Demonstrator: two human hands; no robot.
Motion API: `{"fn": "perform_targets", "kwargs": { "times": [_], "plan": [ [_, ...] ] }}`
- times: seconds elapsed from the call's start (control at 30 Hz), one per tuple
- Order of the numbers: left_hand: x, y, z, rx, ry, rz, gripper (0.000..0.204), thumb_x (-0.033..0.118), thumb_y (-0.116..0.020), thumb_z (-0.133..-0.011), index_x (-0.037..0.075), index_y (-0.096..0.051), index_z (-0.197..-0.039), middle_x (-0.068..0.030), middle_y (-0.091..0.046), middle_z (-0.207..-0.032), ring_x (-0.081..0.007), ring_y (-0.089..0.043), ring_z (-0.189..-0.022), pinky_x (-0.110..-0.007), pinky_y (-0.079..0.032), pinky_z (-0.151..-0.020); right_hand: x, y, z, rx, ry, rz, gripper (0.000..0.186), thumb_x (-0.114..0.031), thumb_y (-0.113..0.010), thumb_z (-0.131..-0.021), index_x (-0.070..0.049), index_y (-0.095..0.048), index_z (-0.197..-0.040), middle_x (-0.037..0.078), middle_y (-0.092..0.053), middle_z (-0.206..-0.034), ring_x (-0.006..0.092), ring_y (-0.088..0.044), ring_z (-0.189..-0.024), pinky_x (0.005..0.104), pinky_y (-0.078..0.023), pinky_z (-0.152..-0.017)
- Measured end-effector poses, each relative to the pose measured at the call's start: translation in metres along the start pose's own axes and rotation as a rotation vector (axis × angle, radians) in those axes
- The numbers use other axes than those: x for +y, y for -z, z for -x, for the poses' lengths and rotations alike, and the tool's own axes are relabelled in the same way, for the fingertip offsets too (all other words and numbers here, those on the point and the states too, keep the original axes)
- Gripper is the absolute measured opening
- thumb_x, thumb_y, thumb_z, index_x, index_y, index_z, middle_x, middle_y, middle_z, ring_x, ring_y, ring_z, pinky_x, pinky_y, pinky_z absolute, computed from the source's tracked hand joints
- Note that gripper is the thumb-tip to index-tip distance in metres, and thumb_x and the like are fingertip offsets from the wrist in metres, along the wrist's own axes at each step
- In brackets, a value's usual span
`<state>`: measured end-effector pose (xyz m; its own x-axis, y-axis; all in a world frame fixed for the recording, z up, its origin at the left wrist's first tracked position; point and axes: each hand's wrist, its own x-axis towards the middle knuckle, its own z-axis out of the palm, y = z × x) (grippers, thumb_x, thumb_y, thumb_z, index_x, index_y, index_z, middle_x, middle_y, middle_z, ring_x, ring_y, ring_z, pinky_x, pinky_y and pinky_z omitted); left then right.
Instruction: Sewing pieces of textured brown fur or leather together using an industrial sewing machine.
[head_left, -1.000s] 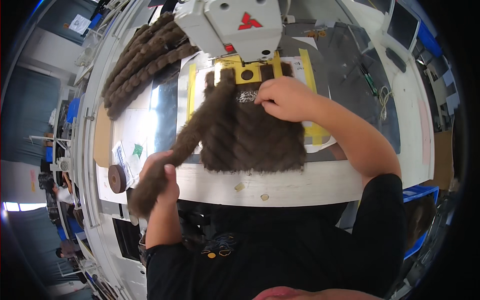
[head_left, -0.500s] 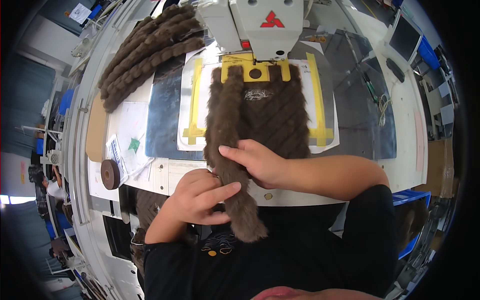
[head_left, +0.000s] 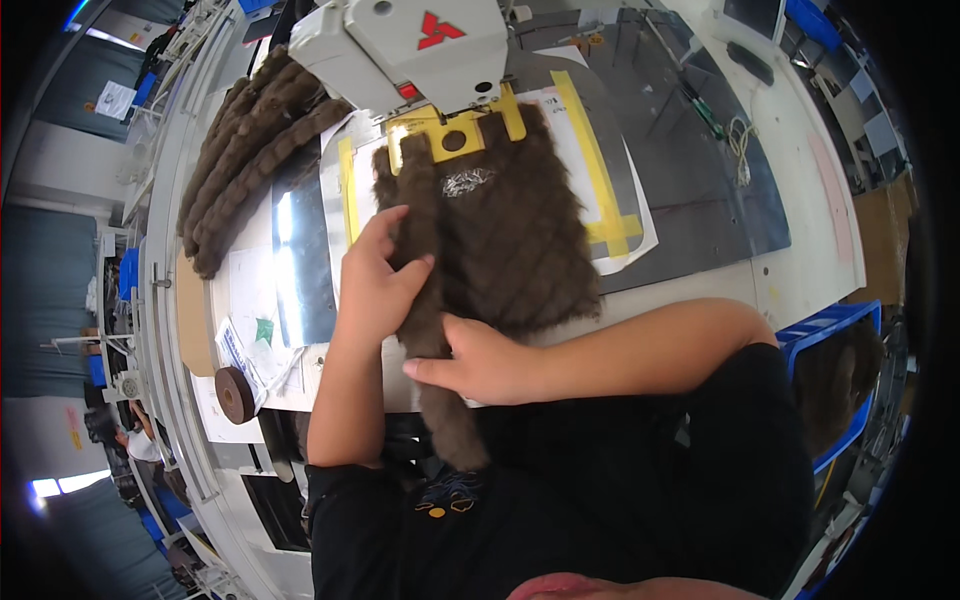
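A long brown fur strip [head_left: 424, 235] runs from under the yellow clamp frame [head_left: 462, 139] down toward my body, its loose end hanging over the table's front edge. It lies along the left side of a wider brown fur panel [head_left: 525, 225] with diagonal ridges. My left hand [head_left: 380, 278] holds the strip's left edge partway up, thumb on top and index finger stretched along it. Lower down, my right hand [head_left: 478, 360] is closed round the strip, thumb across it and other fingers hidden beneath. A silvery thread-like patch [head_left: 468, 181] shows near the panel's top.
A white sewing machine head [head_left: 420, 55] stands over the clamp. Several fur strips [head_left: 250, 150] are heaped at the back left. A brown tape roll [head_left: 234, 394] and papers lie at the left. Yellow tape [head_left: 590, 160] borders the white sheet. A blue crate [head_left: 865, 365] holding fur stands right.
My left hand has moved up along the strip, while my right hand has slid lower on it. The whole view has shifted and tilted, so the machine and panel appear farther left.
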<state>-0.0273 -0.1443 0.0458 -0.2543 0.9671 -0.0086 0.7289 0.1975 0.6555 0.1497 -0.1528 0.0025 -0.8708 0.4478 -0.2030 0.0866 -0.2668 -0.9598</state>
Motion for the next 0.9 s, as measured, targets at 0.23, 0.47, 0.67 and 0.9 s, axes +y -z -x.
{"fn": "perform_targets", "kwargs": {
  "times": [0.23,0.47,0.67,0.9],
  "plan": [
    [-0.034,0.011,-0.010,-0.003,0.219,1.207,0.034,0.001,-0.056,-0.098,0.006,-0.060,-0.132,-0.0120,-0.067,-0.089,-0.0151,-0.060,-0.070,-0.026,-0.046,-0.058,0.000,-0.005,0.010,-0.192,0.178,-0.063,0.043,-0.044,-0.065,-0.104,-0.002,-0.063,-0.112,0.006,-0.066,-0.085,0.0155,-0.062,-0.080,0.0324,-0.050,-0.072],
    [-0.063,-0.005,-0.002,-0.098,0.080,1.643,0.026,-0.001,-0.056,-0.097,0.001,-0.063,-0.121,-0.0142,-0.061,-0.092,-0.0194,-0.049,-0.066,-0.030,-0.040,-0.055,-0.006,0.002,0.010,-0.144,0.109,-0.045,0.044,-0.043,-0.068,-0.101,0.000,-0.066,-0.103,0.013,-0.072,-0.093,0.0208,-0.068,-0.087,0.0360,-0.053,-0.076],
    [-0.015,-0.010,0.014,0.083,0.348,1.158,0.022,0.006,-0.059,-0.103,-0.005,-0.066,-0.120,-0.0103,-0.066,-0.088,-0.0159,-0.056,-0.069,-0.026,-0.045,-0.062,-0.013,0.013,0.004,-0.165,0.041,-0.124,0.041,-0.043,-0.064,-0.104,-0.003,-0.068,-0.102,0.004,-0.069,-0.085,0.0128,-0.061,-0.072,0.0292,-0.048,-0.065],
    [-0.016,-0.009,0.022,-0.089,0.296,1.101,0.029,-0.002,-0.062,-0.096,-0.003,-0.068,-0.124,-0.0088,-0.073,-0.103,-0.0121,-0.069,-0.084,-0.025,-0.057,-0.075,-0.030,0.020,0.007,-0.149,-0.215,-0.331,0.047,-0.042,-0.066,-0.102,0.004,-0.068,-0.095,0.004,-0.061,-0.073,0.0108,-0.054,-0.058,0.0285,-0.041,-0.050]
  ]
}}
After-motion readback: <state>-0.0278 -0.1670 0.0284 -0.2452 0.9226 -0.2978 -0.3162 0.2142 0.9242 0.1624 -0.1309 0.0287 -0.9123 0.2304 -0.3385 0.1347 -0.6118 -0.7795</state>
